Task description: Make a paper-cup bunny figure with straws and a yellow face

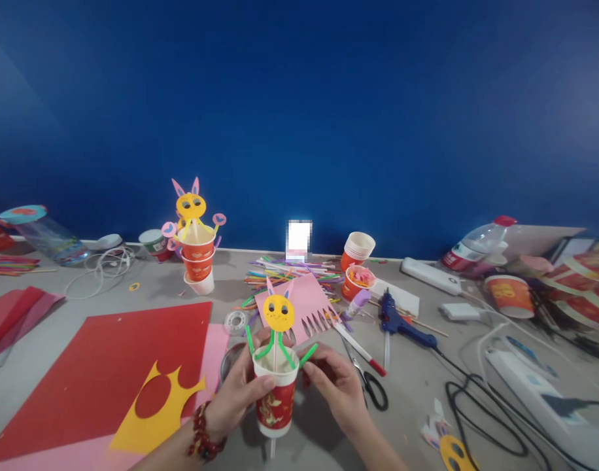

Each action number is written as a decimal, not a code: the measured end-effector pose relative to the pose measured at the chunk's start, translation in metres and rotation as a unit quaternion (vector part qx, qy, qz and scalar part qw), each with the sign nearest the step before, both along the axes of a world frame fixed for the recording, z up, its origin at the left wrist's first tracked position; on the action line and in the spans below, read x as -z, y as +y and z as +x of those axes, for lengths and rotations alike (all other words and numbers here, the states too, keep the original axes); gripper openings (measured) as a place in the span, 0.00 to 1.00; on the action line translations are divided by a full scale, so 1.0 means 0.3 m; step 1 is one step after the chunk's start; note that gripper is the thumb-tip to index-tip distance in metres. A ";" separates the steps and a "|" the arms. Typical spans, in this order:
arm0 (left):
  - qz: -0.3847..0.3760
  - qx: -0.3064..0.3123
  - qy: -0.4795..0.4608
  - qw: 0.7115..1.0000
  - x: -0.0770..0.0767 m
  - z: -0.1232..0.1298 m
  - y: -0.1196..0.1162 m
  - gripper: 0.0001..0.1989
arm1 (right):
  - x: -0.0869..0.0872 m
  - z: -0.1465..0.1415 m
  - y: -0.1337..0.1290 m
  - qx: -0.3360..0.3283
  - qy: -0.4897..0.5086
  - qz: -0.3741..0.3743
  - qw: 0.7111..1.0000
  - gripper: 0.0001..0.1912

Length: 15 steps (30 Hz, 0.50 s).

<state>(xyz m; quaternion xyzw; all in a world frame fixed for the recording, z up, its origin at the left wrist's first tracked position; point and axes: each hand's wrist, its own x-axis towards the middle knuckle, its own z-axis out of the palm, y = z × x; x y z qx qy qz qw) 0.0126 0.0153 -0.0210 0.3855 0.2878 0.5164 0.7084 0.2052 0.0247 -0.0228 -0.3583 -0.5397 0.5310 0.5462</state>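
Observation:
A red paper cup (276,411) with a gold print and white rim is held upright in my left hand (235,389), thumb across its front. From the cup rises a yellow smiling paper face (278,314) with pink-and-blue ears, on a thin white stick that also sticks out below the cup's base. Green pipe cleaners form bent arms over the rim. My right hand (336,386) is closed at the cup's right side, thumb and fingertips pinching the right green pipe cleaner (308,354). My left fingers are partly hidden behind the cup.
Stacked cups with a similar yellow figure (191,207) stand at the back left. Red paper (147,340) and yellow scrap (157,418) lie left. Behind my hands are pipe cleaners (309,267) and pink paper (299,297); right are scissors (375,391), a blue glue gun (402,325) and cables.

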 end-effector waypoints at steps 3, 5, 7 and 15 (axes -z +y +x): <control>-0.011 0.005 -0.005 1.000 -0.001 0.001 0.000 0.36 | -0.003 0.005 0.004 -0.006 -0.011 0.016 1.000 0.05; -0.010 0.018 -0.010 1.000 -0.004 0.001 -0.001 0.34 | -0.009 0.010 0.008 -0.018 -0.020 0.025 0.999 0.05; -0.007 0.031 -0.015 0.999 -0.008 0.001 -0.003 0.33 | -0.019 0.015 0.013 -0.031 -0.028 0.037 0.998 0.04; -0.013 0.053 -0.025 0.998 -0.014 0.001 0.000 0.35 | -0.054 0.039 0.035 -0.100 -0.081 0.061 0.990 0.08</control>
